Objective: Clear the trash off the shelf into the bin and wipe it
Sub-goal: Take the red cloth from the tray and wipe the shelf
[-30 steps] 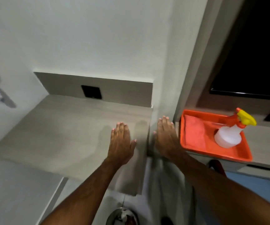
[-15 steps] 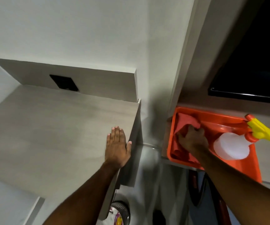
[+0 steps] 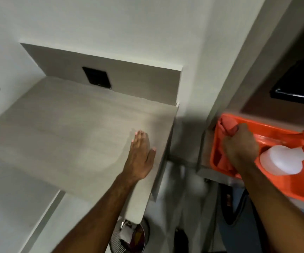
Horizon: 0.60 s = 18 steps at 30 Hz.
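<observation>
The person's right hand is now gathering the red cloth out of the orange tray, where a second ago that hand was lying flat by the wall beside the shelf and half a second ago was only just landing on the cloth. The fingers are curling closed around a bunched fold of it, and the cloth is rising up in a crumpled peak at the tray's far left corner, though part of it still seems to be lying in the tray under the wrist. The left hand is staying where it was, palm down and fingers spread flat on the shelf, close to its right edge, gripping nothing. The shelf top is looking bare, with no trash showing on it, and down below its front corner the bin is showing scraps inside, so the clearing appears done. That makes this the turn toward wiping, I would say. The white spray bottle is lying on its side in the tray, just beside the right wrist and untouched, so whether it gets used before the cloth crosses over I cannot tell.
</observation>
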{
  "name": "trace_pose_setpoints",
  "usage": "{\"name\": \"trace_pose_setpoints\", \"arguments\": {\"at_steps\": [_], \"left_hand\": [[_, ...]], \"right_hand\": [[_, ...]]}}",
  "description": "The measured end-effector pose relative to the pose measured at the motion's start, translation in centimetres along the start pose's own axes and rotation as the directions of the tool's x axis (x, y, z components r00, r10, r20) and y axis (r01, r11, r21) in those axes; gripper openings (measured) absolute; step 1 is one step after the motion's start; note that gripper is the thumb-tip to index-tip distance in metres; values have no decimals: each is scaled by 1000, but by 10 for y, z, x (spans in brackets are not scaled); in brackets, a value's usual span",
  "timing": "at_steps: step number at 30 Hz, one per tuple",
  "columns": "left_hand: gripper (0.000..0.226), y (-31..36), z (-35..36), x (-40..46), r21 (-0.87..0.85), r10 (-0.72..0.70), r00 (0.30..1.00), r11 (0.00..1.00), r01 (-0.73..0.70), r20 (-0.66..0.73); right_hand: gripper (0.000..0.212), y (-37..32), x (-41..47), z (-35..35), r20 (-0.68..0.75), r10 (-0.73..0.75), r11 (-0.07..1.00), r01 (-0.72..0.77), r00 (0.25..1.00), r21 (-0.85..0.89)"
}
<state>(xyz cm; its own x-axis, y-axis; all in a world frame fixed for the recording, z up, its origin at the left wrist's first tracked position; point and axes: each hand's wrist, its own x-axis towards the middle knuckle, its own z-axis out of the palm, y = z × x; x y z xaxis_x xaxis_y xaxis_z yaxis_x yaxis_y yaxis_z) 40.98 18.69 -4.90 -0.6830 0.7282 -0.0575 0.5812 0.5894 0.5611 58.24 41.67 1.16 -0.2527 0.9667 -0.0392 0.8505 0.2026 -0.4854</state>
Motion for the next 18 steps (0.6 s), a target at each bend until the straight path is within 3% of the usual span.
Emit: {"name": "trace_pose_setpoints", "arguments": {"at_steps": [2,4,8,14,16,18], "left_hand": [[67,-9,-9,-48,-40,10,992,999,-16,-126],[66,-28,-15,-105,-77,-42,979,997,27,-201],[73,-102,1,-212,-71,-196,919,981,182,-343],[80,-249,120,-308,-17,-462,878,886,464,-125],[84,-284,168,-321,-25,-575,818,818,574,-15],[85,-314,215,-323,-57,-686,712,713,699,152]], "right_hand": [[24,-12,-47,-12,-113,-82,990,93,990,103],[18,-17,-113,-4,-124,-167,955,192,978,226],[16,20,-226,85,53,-46,949,27,998,314],[33,120,-336,275,329,163,958,-229,930,172],[27,138,-355,326,406,160,969,-221,900,107],[23,157,-365,377,482,176,971,-232,858,57]]}}
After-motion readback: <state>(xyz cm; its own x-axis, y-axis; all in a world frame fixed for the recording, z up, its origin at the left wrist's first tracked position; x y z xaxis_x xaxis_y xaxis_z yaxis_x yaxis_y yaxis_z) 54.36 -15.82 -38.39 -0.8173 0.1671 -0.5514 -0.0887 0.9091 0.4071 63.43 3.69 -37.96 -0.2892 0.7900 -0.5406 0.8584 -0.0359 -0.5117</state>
